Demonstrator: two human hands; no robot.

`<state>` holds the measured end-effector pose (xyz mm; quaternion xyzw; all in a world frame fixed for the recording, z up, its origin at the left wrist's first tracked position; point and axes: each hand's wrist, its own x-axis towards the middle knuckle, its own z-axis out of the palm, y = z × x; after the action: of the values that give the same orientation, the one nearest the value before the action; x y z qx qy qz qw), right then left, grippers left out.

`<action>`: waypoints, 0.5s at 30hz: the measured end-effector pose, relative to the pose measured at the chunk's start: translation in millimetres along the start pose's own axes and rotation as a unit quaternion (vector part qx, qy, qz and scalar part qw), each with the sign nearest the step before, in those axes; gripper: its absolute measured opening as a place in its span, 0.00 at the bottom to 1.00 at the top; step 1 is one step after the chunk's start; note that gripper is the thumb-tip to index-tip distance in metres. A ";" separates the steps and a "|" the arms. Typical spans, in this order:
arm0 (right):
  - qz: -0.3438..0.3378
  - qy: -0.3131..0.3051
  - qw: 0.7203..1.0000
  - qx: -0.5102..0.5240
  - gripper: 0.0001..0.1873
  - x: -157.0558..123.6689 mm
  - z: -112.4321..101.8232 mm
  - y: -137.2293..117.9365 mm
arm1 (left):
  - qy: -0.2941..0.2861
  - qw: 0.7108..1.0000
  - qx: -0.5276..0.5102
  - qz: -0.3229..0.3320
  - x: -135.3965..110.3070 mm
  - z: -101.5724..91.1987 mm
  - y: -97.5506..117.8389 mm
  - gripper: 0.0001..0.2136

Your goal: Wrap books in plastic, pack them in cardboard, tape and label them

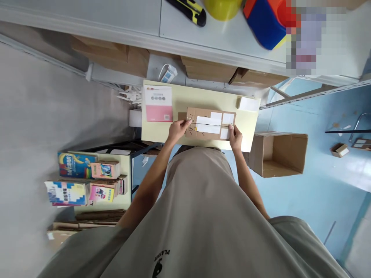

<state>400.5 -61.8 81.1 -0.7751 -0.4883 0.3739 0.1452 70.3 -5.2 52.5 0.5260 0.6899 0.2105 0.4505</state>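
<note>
A flat brown cardboard parcel (pixel 210 123) with white labels lies on a pale yellow table (pixel 203 98). My left hand (pixel 178 129) grips the parcel's left end, fingers curled on its edge. My right hand (pixel 235 137) presses on the right end, fingers bent over the corner. A white and pink book (pixel 158 103) lies on the table to the left of the parcel. A small white box (pixel 248 104) sits at the table's far right corner.
An open cardboard box (pixel 279 153) stands on the blue floor at the right. A low table at the left holds stacked colourful books (pixel 84 177). Above runs a grey shelf (pixel 179 31) with a yellow-black utility knife (pixel 191 11), a yellow ball and a blue-red object.
</note>
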 end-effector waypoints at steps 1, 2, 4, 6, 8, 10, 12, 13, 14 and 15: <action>0.028 0.024 0.998 0.058 0.47 0.3 0.7 -0.1 | 0.003 1.000 -0.007 -0.005 -0.8 -1.6 2.9 0.32; 0.046 0.042 0.993 0.104 0.47 0.3 0.9 -1.3 | 0.010 1.000 -0.013 -0.007 -2.2 -2.9 7.1 0.30; 0.059 0.071 0.981 0.171 0.43 -0.9 -2.2 -6.2 | 0.032 0.999 -0.024 0.008 -5.7 -7.5 18.1 0.28; 0.033 0.090 0.974 0.205 0.37 -4.1 -11.5 -13.0 | 0.048 0.997 -0.044 0.038 -8.4 -17.0 28.6 0.25; -0.014 0.107 0.972 0.208 0.31 -8.5 -25.2 -20.2 | 0.046 0.994 -0.075 0.062 -9.0 -30.3 34.7 0.22; -0.047 0.123 0.973 0.187 0.26 -12.1 -37.5 -26.3 | 0.024 0.991 -0.113 0.069 -7.5 -42.2 33.9 0.21; -0.048 0.119 0.978 0.165 0.22 -13.8 -42.2 -29.4 | -0.002 0.986 -0.151 0.066 -5.4 -47.4 25.9 0.21; -0.039 0.108 0.981 0.159 0.22 -13.8 -40.4 -29.2 | -0.011 0.984 -0.167 0.060 -4.7 -46.8 19.7 0.21; -0.028 0.092 0.983 0.159 0.24 -13.3 -35.8 -27.6 | -0.016 0.983 -0.178 0.050 -4.4 -44.3 12.5 0.21; -0.015 0.073 0.984 0.162 0.28 -12.5 -28.7 -24.7 | -0.018 0.982 -0.184 0.034 -4.5 -40.2 4.6 0.20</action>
<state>402.2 -56.8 120.7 -0.7592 -0.4212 0.3877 0.3096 39.1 -0.4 78.1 0.4609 0.6128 0.3402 0.5444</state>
